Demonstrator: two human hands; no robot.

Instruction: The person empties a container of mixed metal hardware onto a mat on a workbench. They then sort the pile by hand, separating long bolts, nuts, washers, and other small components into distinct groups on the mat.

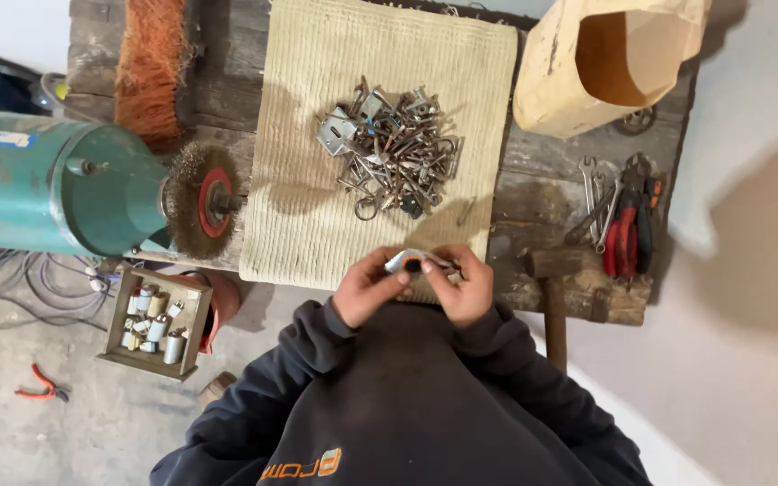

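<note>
Between both hands, at the near edge of the surface point(551, 171), sits a small grey metal piece point(404, 261) with a dark hole or tip. Left hand point(366, 288) pinches it from the left, right hand point(465, 286) closes on its other end; both are clenched on the piece, fingers curled tight. What exactly the part is, I can't tell — too small.

To handle it well: keep it low over the mat, pinch by the edges, let one hand hold steady while the other does the fine work.

Just beyond the grip: ribbed beige woven mat point(317, 180), coarse, soft. On it, a tangled pile of metal hardware point(393, 148) — bright brackets, dull rusty bits, rings.

Left of the grip: brass wire wheel point(198, 200), bristly, on a teal motor housing point(47, 184), smooth painted. Orange bristle brush point(149, 67) above it. Below, a wooden tray of small cylinders point(155, 319).

Right of the grip: hammer point(553, 288), red-handled pliers and wrenches point(621, 216), open paper bag point(610, 58). Surface is rough, weathered wood.
</note>
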